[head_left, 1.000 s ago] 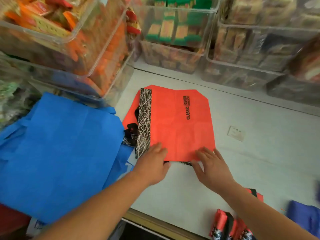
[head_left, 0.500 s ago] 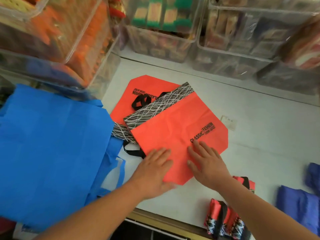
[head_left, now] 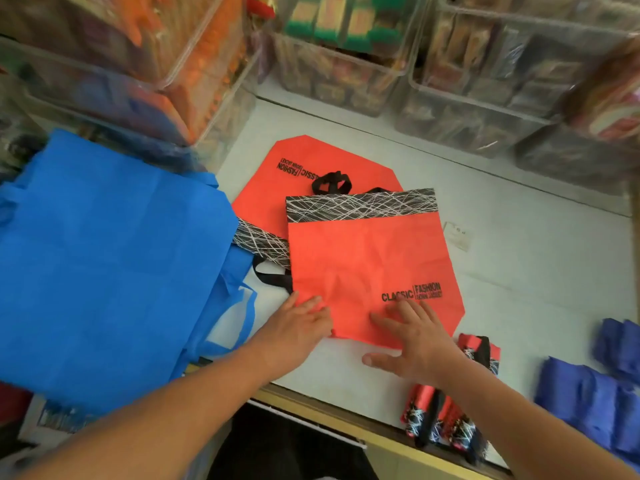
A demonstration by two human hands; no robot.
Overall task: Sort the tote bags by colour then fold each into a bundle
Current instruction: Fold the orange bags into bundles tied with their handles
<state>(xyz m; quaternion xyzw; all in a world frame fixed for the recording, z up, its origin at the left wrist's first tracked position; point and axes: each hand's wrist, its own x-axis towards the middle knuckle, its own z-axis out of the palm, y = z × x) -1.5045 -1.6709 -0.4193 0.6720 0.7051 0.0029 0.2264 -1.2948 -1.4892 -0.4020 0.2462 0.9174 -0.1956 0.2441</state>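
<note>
Pressing both hands flat looked like the right way to start, because the top red bag (head_left: 363, 265) had wrinkles in its middle. It lay on the table (head_left: 536, 271), partly over a second red bag (head_left: 277, 188). The left hand (head_left: 298, 327) rested on its near left corner and the right hand (head_left: 419, 341) on its near edge, fingers (head_left: 408, 311) straight and spread, gripping nothing. I thought the person should rub the wrinkles out toward the sides, tuck the black handles (head_left: 332, 183) in, then fold with the edges lined up, so it would match the red bundles (head_left: 446, 420) by the table's edge. Half a second before, the bag had sat crooked, its striped band (head_left: 360, 204) slanting up to the right. Now the band lay straight across the far side, so the hands had turned the bag square.
</note>
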